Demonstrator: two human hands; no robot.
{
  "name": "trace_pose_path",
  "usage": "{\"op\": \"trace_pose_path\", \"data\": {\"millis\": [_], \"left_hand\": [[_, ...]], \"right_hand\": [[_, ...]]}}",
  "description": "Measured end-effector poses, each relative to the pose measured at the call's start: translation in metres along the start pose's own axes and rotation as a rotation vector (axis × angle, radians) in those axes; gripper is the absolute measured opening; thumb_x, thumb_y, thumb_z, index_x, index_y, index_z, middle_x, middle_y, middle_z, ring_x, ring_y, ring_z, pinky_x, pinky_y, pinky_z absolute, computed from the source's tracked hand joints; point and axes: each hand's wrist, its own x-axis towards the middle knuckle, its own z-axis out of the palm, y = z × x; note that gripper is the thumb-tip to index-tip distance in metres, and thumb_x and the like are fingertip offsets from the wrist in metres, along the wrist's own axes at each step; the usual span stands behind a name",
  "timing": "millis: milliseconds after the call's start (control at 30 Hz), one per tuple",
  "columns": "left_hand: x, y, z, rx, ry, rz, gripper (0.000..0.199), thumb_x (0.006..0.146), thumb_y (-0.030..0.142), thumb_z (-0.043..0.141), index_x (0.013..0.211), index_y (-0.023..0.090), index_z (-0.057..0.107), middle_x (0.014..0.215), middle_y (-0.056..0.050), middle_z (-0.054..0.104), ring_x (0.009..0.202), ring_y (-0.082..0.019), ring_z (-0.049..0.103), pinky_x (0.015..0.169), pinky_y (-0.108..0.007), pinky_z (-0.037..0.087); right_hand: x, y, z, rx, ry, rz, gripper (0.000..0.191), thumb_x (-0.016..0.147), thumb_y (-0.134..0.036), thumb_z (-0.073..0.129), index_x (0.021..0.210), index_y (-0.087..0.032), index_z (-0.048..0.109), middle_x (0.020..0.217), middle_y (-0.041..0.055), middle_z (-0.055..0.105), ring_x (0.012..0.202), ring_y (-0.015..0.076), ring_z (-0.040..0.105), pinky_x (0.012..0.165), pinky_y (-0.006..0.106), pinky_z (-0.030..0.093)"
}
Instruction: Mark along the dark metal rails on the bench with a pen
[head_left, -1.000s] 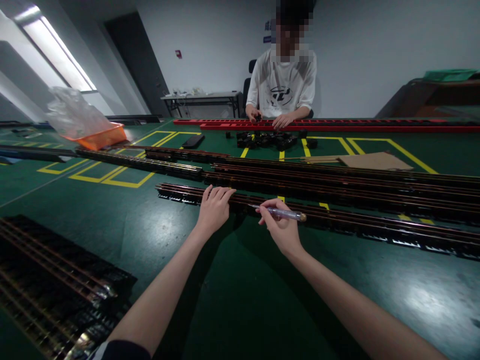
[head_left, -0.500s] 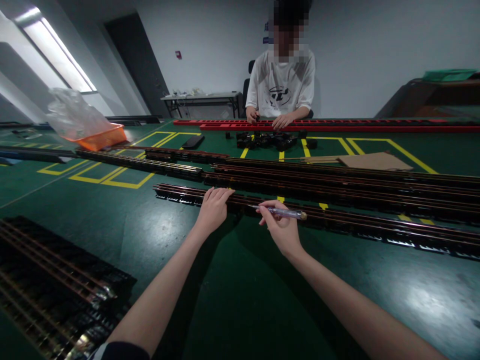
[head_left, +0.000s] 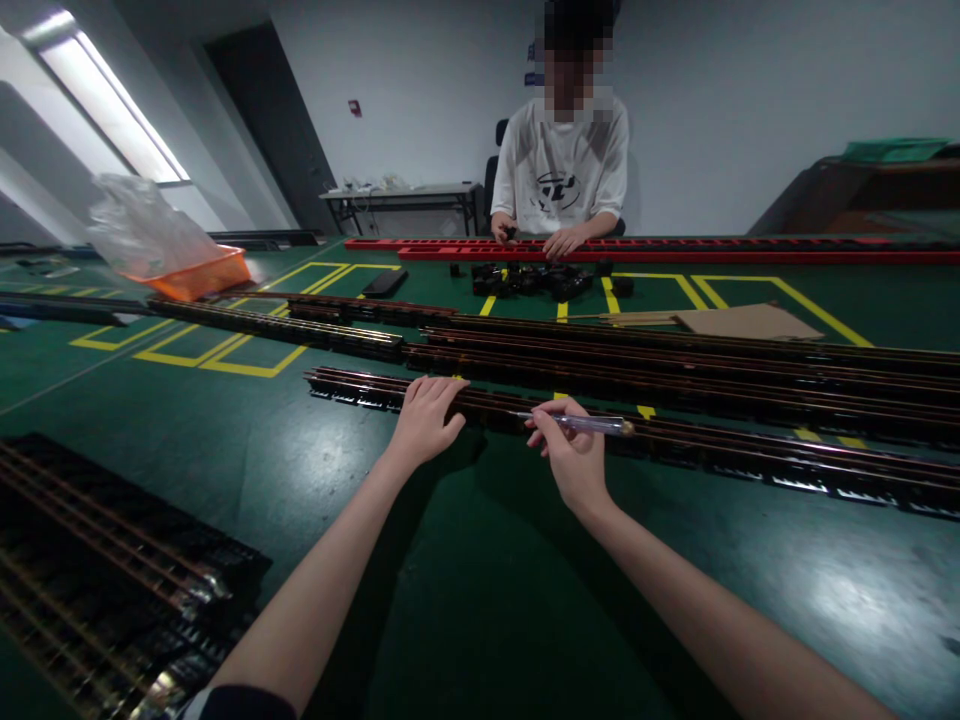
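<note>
A long black rail assembly with copper-coloured bars (head_left: 720, 450) runs across the table in front of me. My left hand (head_left: 429, 420) rests over its left part, fingers stretched across the bars and thumb apart. In my right hand (head_left: 574, 455) is a screwdriver with a clear handle (head_left: 592, 425), pinched between thumb and fingers. Its thin shaft points left along the rail; whether the tip touches the bars I cannot tell. Just behind lie several similar rails (head_left: 675, 375).
More rails (head_left: 112, 560) lie at the lower left. An orange basket (head_left: 202, 278) with plastic bags stands at the back left, near a black phone (head_left: 386, 283). Across the table a person in a white shirt (head_left: 559, 180) handles small black parts behind a red rail (head_left: 675, 256). Cardboard (head_left: 750, 321) lies at right.
My right hand has shifted slightly right along the rail with the screwdriver. The left hand's thumb now stands further from its fingers.
</note>
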Motion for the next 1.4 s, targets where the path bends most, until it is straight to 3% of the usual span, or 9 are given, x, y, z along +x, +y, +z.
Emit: {"op": "trace_pose_path", "data": {"millis": [733, 1400], "left_hand": [[0.0007, 0.0011, 0.0047, 0.076, 0.052, -0.012, 0.040, 0.083, 0.050, 0.052, 0.110, 0.020, 0.055, 0.111, -0.008, 0.064, 0.106, -0.025, 0.054, 0.099, -0.043, 0.035], [0.0006, 0.0082, 0.0034, 0.113, 0.083, -0.027, 0.034, 0.084, 0.041, 0.053, 0.110, 0.019, 0.054, 0.112, -0.008, 0.064, 0.109, -0.025, 0.054, 0.103, -0.044, 0.031]], "right_hand": [[0.0011, 0.0033, 0.0014, -0.073, -0.049, -0.011, 0.017, 0.081, -0.036, 0.056, 0.079, -0.019, 0.054, 0.073, 0.0034, 0.066, 0.052, 0.0126, 0.062, 0.042, 0.022, 0.044], [-0.0001, -0.0011, 0.0021, -0.106, -0.042, -0.010, 0.017, 0.082, -0.035, 0.054, 0.078, -0.019, 0.053, 0.074, 0.0038, 0.067, 0.052, 0.0124, 0.061, 0.043, 0.022, 0.044]]}}
